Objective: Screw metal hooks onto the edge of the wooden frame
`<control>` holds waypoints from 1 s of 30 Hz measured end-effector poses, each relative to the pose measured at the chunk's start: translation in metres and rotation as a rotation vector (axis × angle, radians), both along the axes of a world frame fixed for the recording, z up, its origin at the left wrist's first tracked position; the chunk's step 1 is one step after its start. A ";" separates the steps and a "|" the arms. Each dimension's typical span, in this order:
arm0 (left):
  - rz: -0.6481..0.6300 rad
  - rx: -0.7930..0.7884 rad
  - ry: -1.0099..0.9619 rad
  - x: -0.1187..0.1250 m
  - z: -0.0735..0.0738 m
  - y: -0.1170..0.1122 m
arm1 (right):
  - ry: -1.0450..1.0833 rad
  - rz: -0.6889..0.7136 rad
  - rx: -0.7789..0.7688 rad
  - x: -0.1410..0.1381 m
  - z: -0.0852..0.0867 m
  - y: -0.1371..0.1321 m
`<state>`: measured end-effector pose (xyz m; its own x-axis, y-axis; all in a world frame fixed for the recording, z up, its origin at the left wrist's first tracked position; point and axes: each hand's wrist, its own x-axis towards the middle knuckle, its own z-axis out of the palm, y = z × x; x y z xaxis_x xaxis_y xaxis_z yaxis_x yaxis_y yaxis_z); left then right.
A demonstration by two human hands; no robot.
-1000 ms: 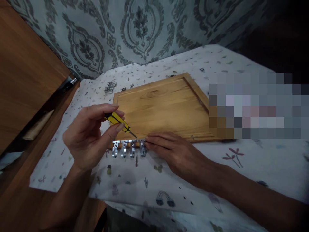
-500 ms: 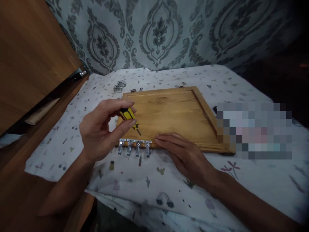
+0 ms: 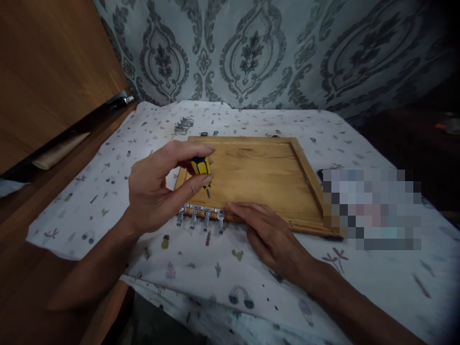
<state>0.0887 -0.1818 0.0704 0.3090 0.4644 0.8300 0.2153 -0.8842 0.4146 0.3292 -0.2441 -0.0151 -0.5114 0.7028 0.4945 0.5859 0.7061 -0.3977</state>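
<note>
- Cloth (image 3: 201,268) printed with small figures is spread nearest the camera.
- On the cloth, the right hand (image 3: 276,237) is laid flat and unclenched, its fingertips touching the near edge of the board (image 3: 258,177), just beside the hooks (image 3: 201,216).
- Four of these metal hooks are seen in a row at that edge.
- Above them, the screwdriver (image 3: 201,167) is pinched between thumb and fingers of the left hand (image 3: 154,194); its yellow handle shows past the fingertips, with the tip pointed down over the board.
- A patterned wall (image 3: 251,52) is seen behind.
</note>
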 end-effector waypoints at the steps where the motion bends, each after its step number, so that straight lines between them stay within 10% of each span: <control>1: -0.002 0.003 -0.002 0.000 0.000 0.000 | 0.004 -0.001 0.002 0.000 -0.001 0.000; 30: -0.006 0.004 0.034 0.002 -0.001 -0.001 | 0.139 -0.009 -0.049 -0.001 0.003 0.003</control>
